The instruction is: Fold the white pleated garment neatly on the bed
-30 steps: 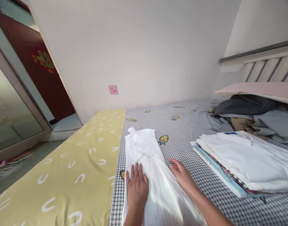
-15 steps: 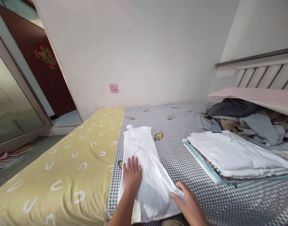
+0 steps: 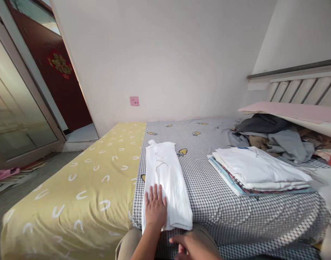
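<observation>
A white garment (image 3: 174,195) lies folded into a long strip on the bed, with thin cords loose on its upper half. My left hand (image 3: 156,206) rests flat on its lower left part, fingers stretched out. Just below the garment's near edge is my right hand (image 3: 185,243), apart from the cloth. Its index finger points left while the other fingers curl loosely; nothing shows in it. To the right sits a stack of folded clothes (image 3: 262,169), white on top with light blue and patterned cloth underneath.
The bed has a yellow sheet (image 3: 95,173) on the left and a black-and-white checked sheet (image 3: 208,202) with yellow motifs on the right. Crumpled dark and grey clothes (image 3: 270,126) lie under a pink board (image 3: 295,112) at the back right. A white wall (image 3: 165,61) stands behind.
My right hand has let go of the garment's right edge and moved down and left. That edge now lies folded over, making the strip narrower. My left hand stays pressed on the cloth.
</observation>
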A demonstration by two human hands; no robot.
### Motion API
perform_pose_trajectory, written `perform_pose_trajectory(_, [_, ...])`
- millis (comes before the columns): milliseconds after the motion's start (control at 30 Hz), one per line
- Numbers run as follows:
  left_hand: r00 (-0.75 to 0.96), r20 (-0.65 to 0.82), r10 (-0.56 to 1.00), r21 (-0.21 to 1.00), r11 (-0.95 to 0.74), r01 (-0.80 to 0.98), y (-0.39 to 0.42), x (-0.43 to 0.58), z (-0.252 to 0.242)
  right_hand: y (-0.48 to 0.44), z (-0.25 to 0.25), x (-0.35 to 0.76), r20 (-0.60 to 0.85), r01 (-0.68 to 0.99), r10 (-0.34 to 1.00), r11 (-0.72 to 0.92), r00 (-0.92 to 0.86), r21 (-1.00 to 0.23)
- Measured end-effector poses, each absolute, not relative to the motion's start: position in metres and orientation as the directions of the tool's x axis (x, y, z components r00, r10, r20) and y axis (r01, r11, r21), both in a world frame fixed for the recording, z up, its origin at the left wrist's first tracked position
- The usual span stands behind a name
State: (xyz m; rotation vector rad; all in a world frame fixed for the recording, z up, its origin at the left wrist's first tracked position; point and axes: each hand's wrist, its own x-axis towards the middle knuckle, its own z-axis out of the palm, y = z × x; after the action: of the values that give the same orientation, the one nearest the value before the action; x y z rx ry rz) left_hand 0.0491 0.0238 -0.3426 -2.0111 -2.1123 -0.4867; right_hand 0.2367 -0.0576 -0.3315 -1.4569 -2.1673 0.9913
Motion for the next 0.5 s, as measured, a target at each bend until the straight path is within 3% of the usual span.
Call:
perform_pose_trajectory(67, [-0.058, 0.35, 0.935, 0.091, 0.027, 0.996, 0.017, 0.05, -0.342, -0.061, -0.34, 0.246, -0.162, 0.542, 0.905, 0.085, -0.394, -0.836])
perform_pose_trajectory(167, [-0.048, 0.292, 0.955, 0.069, 0.029, 0.997, 0.009, 0.053, -0.335, -0.054, -0.348, 0.261, -0.194, 0.345, 0.973, -0.139, -0.129, -0.928])
perform_pose_trajectory(267, [-0.047, 0.246, 0.968, 0.073, 0.03, 0.997, 0.006, 0.055, -0.328, -0.043, -0.35, 0.274, -0.227, 0.194, 0.967, -0.245, 0.115, -0.95])
perform_pose_trajectory(367, [-0.053, 0.233, 0.971, 0.079, 0.035, 0.996, 0.006, 0.056, -0.325, -0.037, -0.349, 0.275, -0.306, 0.186, 0.949, -0.316, 0.08, -0.93])
perform_pose_trajectory(500, [-0.047, 0.225, 0.973, 0.064, 0.034, 0.997, 0.007, 0.055, -0.327, -0.034, -0.35, 0.26, -0.285, 0.194, 0.958, -0.278, -0.01, -0.941])
